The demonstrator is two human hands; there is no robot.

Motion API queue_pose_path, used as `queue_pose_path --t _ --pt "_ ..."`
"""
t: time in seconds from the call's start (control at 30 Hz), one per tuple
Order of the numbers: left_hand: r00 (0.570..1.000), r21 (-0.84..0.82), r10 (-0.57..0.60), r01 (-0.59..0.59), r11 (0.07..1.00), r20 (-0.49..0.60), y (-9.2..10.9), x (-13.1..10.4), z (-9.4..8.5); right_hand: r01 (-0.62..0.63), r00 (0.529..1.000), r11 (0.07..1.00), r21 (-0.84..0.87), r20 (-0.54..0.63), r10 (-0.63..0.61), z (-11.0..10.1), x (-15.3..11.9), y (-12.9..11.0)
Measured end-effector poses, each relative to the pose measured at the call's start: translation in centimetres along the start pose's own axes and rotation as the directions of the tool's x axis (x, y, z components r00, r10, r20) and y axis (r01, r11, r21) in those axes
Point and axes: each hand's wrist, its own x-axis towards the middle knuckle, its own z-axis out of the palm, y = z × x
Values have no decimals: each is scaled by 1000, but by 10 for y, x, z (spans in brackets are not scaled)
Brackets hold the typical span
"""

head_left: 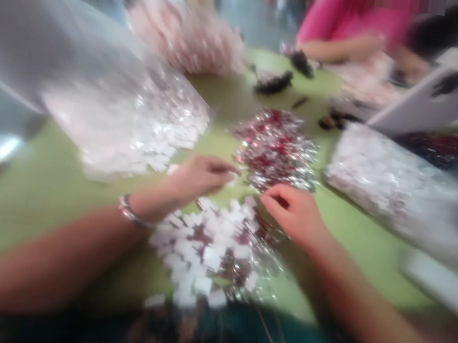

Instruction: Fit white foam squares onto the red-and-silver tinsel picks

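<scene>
My left hand (207, 175), with a bracelet at the wrist, is over the green table with fingers bent together around something small and whitish, too blurred to name. To its right my right hand (291, 208) has thumb and forefinger pinched; what they hold, if anything, is too small to tell. Just beyond the hands is a heap of shiny red and silver pieces (276, 149). Nearer my body, below the hands, lies a pile of small white cards (213, 256), with silvery pieces at its right side.
A clear bag of white pieces (134, 125) lies at the left, another bag (397, 177) at the right. Pink-white bundles (188, 34) and dark items (274, 82) are at the back of the green table (365, 229). A person in pink (354, 19) works opposite.
</scene>
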Motion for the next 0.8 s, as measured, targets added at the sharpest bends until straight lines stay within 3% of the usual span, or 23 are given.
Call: queue_pose_path --t 0.13,0.23,0.33,0.5,0.63,0.8 --pt "993 -301 -79 100 948 83 -10 1 10 174 984 983 -54 -40 -176 8 -3 -4" --pt "983 -374 -104 154 915 151 -12 -1 13 327 938 931 -164 -61 -340 14 -4 -4" --pt "981 -390 -86 148 909 172 -11 -2 14 387 908 890 -240 -69 -414 16 -3 -1" --pt "980 -374 -92 153 915 175 -12 -2 13 362 911 879 -311 -83 -405 14 -2 0" --pt "989 -182 -61 84 980 131 -7 -4 16 311 939 874 -372 -18 -342 13 -5 -5" --pt "982 -133 4 22 991 191 -1 -7 19 282 957 889 -361 40 -287 16 -10 -14"
